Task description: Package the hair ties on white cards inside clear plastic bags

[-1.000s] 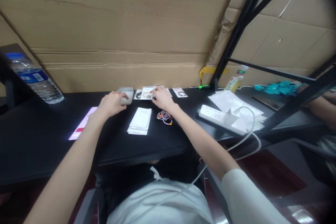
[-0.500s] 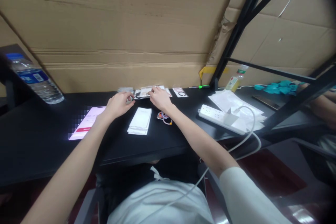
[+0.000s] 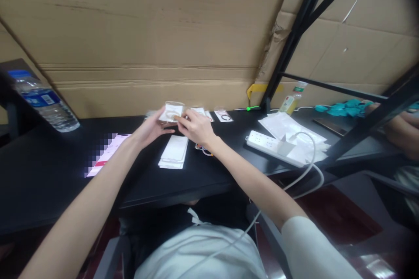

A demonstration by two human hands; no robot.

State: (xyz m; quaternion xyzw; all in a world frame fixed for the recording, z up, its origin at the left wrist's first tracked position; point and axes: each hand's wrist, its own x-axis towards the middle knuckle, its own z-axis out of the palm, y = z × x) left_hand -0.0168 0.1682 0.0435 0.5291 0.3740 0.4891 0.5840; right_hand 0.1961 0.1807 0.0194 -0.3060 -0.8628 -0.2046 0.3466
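Note:
A small clear packet with a white card (image 3: 173, 108) and a pale band in it is held up between my two hands, above the back of the black table. My left hand (image 3: 153, 127) grips its left side, with some fingers stretched out below. The fingertips of my right hand (image 3: 197, 127) pinch its lower right part. Behind my right hand lie other packets (image 3: 208, 115), partly hidden. A packet with a black band (image 3: 224, 116) lies to the right. Below my hands is a stack of white cards (image 3: 173, 152). Colourful bands (image 3: 207, 151) lie partly hidden under my right wrist.
On the left are a lit phone (image 3: 109, 154) and a water bottle (image 3: 49, 100). To the right are a white power strip (image 3: 273, 148) with a cable, white plastic bags (image 3: 284, 126), a drink bottle (image 3: 291, 98) and a black metal frame (image 3: 294, 39). Another person's arm (image 3: 399, 128) shows far right.
My right hand has lifted a packet from the pile at the back and moved left with it. My left hand has come up and taken hold of it too.

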